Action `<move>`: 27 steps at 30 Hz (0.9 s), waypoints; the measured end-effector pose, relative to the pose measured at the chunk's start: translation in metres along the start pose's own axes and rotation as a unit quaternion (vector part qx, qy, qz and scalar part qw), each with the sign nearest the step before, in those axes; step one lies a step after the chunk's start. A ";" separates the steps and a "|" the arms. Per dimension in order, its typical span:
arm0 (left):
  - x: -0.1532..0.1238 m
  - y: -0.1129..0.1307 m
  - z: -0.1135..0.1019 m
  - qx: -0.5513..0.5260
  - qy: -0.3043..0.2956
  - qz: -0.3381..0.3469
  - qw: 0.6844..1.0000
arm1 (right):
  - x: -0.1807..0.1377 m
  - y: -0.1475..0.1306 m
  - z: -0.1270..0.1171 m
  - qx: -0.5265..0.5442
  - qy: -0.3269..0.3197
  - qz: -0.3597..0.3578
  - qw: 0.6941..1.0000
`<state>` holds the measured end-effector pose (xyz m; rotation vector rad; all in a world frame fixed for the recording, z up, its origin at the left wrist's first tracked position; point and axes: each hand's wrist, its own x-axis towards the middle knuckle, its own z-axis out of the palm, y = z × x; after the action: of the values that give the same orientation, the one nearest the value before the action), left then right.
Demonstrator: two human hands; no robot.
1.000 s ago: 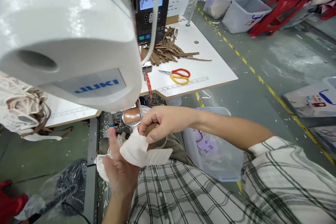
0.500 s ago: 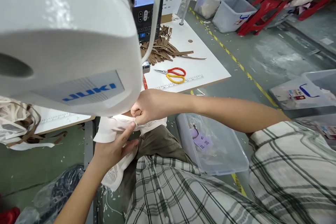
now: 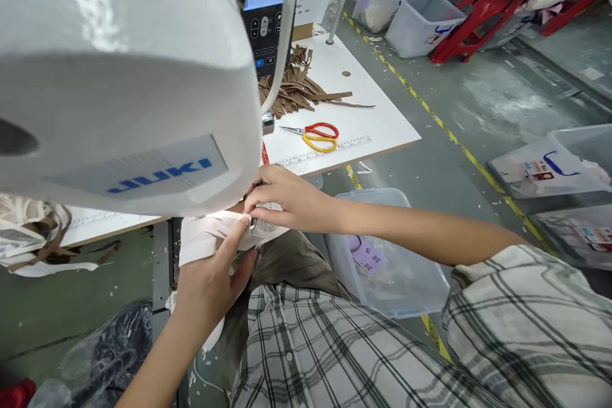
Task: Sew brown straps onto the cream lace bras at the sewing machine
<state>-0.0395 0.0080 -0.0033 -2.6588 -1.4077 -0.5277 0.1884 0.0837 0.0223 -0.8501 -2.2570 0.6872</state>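
A white Juki sewing machine head (image 3: pixel 119 70) fills the upper left and hides its needle. Just under its lower edge lies a white fabric piece (image 3: pixel 205 239). My left hand (image 3: pixel 208 284) comes from below, forefinger stretched onto the fabric and the other fingers curled under it. My right hand (image 3: pixel 282 201) reaches in from the right and pinches the same fabric beside the left fingertip. Both hands touch at the fabric's edge.
Behind on the white table (image 3: pixel 382 124) lie red and yellow scissors (image 3: pixel 318 134) and a heap of brown strips (image 3: pixel 291 86). A clear plastic bin (image 3: pixel 382 255) stands right of my lap. More bins (image 3: pixel 421 22) and red stools sit across the floor.
Both hands lifted the white fabric from my lap up under the machine head. The right hand slid slightly right and its fingers flattened onto the fabric.
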 end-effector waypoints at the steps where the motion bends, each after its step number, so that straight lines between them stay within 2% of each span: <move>1: 0.000 0.001 -0.001 0.006 -0.003 -0.004 1.000 | 0.000 0.000 0.001 0.012 -0.007 0.011 1.000; 6: 0.004 0.002 -0.002 0.032 -0.010 -0.002 0.999 | 0.009 -0.001 -0.005 0.050 -0.036 0.041 0.997; 11: 0.007 -0.001 -0.005 0.057 -0.023 0.014 0.998 | 0.005 0.005 -0.002 0.054 -0.016 0.030 0.998; 13: 0.007 -0.001 -0.006 0.059 -0.028 0.017 0.998 | -0.003 0.010 0.006 0.041 0.032 0.007 0.999; 16: 0.007 0.000 -0.010 0.053 -0.040 0.015 0.998 | -0.017 0.018 0.021 -0.009 0.095 -0.069 0.993; 20: 0.006 -0.003 -0.014 0.007 -0.056 0.001 0.998 | -0.025 0.025 0.030 -0.079 0.117 -0.140 0.980; 24: 0.006 -0.012 -0.019 -0.083 -0.103 0.012 0.991 | -0.024 0.022 0.028 -0.128 0.120 -0.130 0.976; 27: 0.009 -0.015 -0.022 -0.059 -0.111 0.026 0.992 | -0.028 0.015 0.026 -0.136 0.115 -0.090 0.980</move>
<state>-0.0526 0.0182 0.0187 -2.9177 -1.3964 -0.3273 0.1923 0.0669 -0.0150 -0.7917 -2.2086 0.1880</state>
